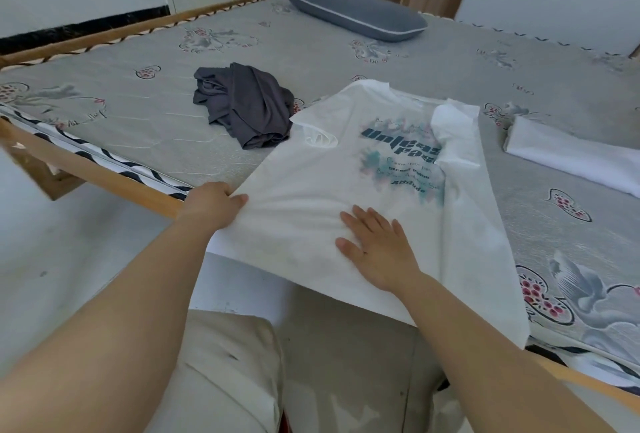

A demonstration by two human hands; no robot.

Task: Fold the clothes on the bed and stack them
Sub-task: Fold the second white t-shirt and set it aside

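Observation:
A white T-shirt [363, 169] with a blue-green print lies spread across the near corner of the bed, its hem hanging over the edge; its right sleeve is folded inward. My left hand [211, 204] grips the shirt's left side edge. My right hand [377, 245] lies flat on the lower part of the shirt, fingers straight. A crumpled dark grey garment [246, 103] sits on the mattress behind the shirt to the left. A folded white garment [568, 155] lies at the right.
The mattress [138, 110] is grey with a flower pattern, in a wooden frame [90, 169]. A grey pillow [356, 11] lies at the far side. My legs in light trousers stand against the bed corner. White walls and a door are behind.

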